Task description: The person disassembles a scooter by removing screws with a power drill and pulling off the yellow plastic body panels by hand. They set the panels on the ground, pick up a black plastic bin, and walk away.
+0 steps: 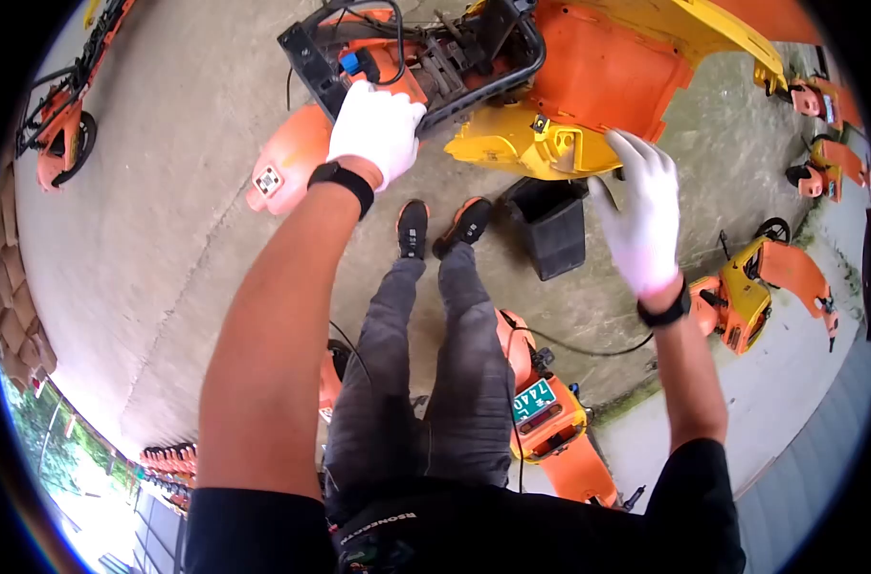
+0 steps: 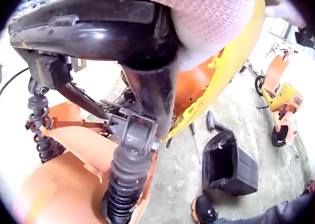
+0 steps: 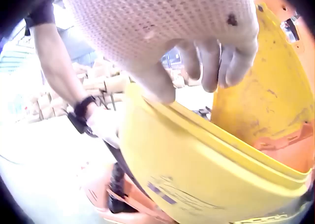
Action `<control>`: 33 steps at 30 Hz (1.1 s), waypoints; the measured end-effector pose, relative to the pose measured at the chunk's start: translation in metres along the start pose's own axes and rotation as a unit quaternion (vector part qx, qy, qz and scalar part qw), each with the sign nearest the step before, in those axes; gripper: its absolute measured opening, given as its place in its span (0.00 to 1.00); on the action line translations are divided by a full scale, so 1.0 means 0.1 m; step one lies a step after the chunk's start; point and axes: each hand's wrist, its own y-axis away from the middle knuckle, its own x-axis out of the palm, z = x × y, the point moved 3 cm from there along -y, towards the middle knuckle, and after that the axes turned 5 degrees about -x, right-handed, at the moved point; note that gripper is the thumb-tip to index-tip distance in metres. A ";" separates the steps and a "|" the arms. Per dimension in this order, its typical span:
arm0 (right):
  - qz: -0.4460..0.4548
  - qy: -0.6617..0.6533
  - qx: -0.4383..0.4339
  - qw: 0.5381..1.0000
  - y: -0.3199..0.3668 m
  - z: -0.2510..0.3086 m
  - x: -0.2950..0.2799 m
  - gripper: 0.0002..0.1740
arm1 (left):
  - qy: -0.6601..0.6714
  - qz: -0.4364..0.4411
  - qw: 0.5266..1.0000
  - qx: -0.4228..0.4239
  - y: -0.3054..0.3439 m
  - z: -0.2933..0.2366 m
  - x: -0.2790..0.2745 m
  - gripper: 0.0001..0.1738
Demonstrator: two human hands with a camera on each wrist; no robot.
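Note:
A partly stripped scooter lies before me, its black metal frame [image 1: 483,91] showing and a yellow body panel [image 1: 498,143] beside it. My left hand [image 1: 378,134], in a white knit glove, grips the frame's end; in the left wrist view the glove covers the black tube [image 2: 98,32] above a shock absorber [image 2: 130,170]. My right hand [image 1: 641,220], gloved too, is at the yellow panel's edge with fingers apart and loosely bent. Seen from the right wrist, its thumb overlaps the yellow rim [image 3: 216,135], and nothing is held.
A black plastic bin [image 1: 550,230] stands by my shoes [image 1: 412,230]. A power drill [image 2: 212,121] lies on the concrete near it. Behind my legs is an orange scooter with a green plate [image 1: 534,400]; another yellow-orange scooter [image 1: 747,287] is at the right.

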 end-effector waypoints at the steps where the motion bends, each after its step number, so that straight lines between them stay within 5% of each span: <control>1: -0.040 0.008 -0.020 0.999 0.11 0.16 -0.11 0.25 | -0.016 -0.006 1.000 0.007 0.01 -0.01 0.00 0.11; 4: 0.064 -0.155 -0.078 0.983 0.34 0.79 -0.07 0.12 | -0.016 0.034 0.999 -0.011 -0.02 -0.01 0.00 0.11; 7: 0.115 -0.197 -0.080 0.970 0.50 0.92 0.82 0.07 | -0.007 0.047 0.999 -0.014 0.00 -0.04 -0.06 0.12; 11: 0.217 -0.024 -0.094 0.971 0.42 0.90 2.10 0.10 | -0.009 -0.017 1.000 -0.002 -0.04 0.01 0.08 0.13; 13: 0.300 -0.185 0.041 0.935 0.27 0.61 2.72 0.18 | 0.002 -0.057 0.998 0.017 0.02 0.00 0.00 0.12; 14: 0.385 -0.351 0.306 0.797 0.23 0.43 2.83 0.15 | 0.035 0.024 0.999 0.021 0.03 0.01 -0.13 0.13; 15: 0.167 -0.665 0.476 0.551 0.26 0.35 3.07 0.17 | 0.035 -0.026 0.999 0.018 0.05 -0.01 -0.08 0.12; 17: -0.075 -0.773 0.563 0.281 0.33 -0.02 3.58 0.18 | 0.034 -0.018 0.999 0.003 0.03 -0.02 -0.08 0.12; 19: -0.131 -0.798 0.557 0.191 0.26 -0.18 3.75 0.19 | 0.054 -0.022 0.998 0.004 0.04 -0.01 -0.10 0.12; 22: -0.175 -0.820 0.502 0.211 0.15 -0.37 4.04 0.17 | -0.031 -0.028 0.999 -0.032 0.00 -0.03 0.06 0.11; 25: -0.225 -0.860 0.451 0.084 0.16 -0.45 4.23 0.23 | -0.065 0.018 0.995 -0.078 -0.03 -0.08 0.02 0.16; 28: -0.190 -0.872 0.443 0.091 0.13 -0.32 4.14 0.23 | -0.095 0.079 0.985 -0.123 -0.04 -0.13 -0.01 0.13; 33: -0.163 -0.874 0.450 0.088 0.40 -0.17 4.06 0.23 | -0.055 0.008 0.991 -0.125 0.00 -0.16 0.00 0.13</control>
